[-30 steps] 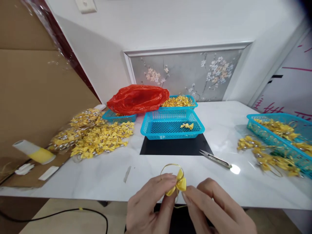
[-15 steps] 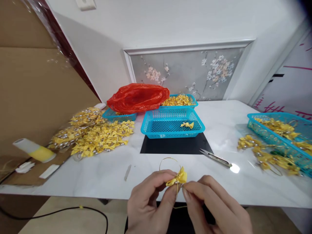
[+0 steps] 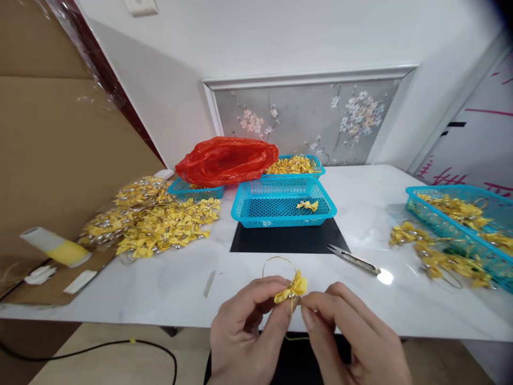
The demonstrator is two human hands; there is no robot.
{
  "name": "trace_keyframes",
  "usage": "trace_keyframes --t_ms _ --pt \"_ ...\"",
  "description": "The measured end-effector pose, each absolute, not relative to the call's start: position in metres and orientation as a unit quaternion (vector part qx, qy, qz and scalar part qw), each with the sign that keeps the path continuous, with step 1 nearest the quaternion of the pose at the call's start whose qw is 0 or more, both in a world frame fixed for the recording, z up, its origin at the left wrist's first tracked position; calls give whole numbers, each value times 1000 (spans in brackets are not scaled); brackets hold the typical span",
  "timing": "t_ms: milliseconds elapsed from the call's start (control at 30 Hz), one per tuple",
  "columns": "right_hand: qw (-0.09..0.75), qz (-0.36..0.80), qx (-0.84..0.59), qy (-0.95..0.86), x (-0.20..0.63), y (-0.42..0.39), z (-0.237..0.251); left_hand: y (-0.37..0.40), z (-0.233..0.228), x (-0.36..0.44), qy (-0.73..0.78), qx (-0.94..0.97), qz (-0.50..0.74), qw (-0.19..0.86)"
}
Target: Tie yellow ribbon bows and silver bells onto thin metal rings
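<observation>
Between the thumb and forefinger of my left hand (image 3: 250,331) is a yellow ribbon bow (image 3: 294,289) with silvery beads at its middle. A thin gold cord (image 3: 276,259) loops up behind the bow, and another length hangs below it. My right hand (image 3: 356,331) pinches at the bow's right side, thumb against forefinger, seemingly on the cord; the fingertips cover most of what they grip. Both hands are just above the table's front edge. Thread snips (image 3: 355,260) lie on the white table beyond my right hand.
A blue basket (image 3: 284,220) holding one bow stands on a black mat (image 3: 290,240). Behind it sit a red plastic bag (image 3: 226,160) and another filled basket (image 3: 323,172). Bagged yellow bows (image 3: 168,224) are heaped left; a blue basket (image 3: 441,230) and loose bows (image 3: 452,262) lie right.
The bow has tilted slightly and shifted a little upward in my left hand. My right fingers have moved slightly, still pinched beside it. Everything else stays in place.
</observation>
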State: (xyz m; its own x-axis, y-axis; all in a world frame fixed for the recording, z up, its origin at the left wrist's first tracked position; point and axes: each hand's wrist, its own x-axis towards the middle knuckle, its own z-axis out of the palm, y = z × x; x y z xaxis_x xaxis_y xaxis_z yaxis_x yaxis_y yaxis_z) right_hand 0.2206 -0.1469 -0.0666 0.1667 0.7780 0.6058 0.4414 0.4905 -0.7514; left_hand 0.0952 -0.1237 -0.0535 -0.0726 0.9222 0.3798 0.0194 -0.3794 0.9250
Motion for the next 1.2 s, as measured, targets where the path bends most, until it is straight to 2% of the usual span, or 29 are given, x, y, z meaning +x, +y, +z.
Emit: trace_keyframes --t_ms 400,533,633,733,967,1200 --pt "573 135 -486 -646 225 -146 -69 -123 -54 95 411 565 597 394" --pt "559 133 -473 -668 232 -143 -65 -120 -53 93 436 497 563 496" --pt "546 56 -454 -702 241 -141 -61 -117 -48 93 442 410 524 601" --pt "524 -53 -455 -718 249 -139 -58 -119 -41 93 442 361 502 650" --pt "510 -111 -439 -731 246 -139 -52 -123 -35 95 425 335 492 682" --pt "495 -140 -400 -758 249 -134 -53 -123 -35 95 434 342 498 668"
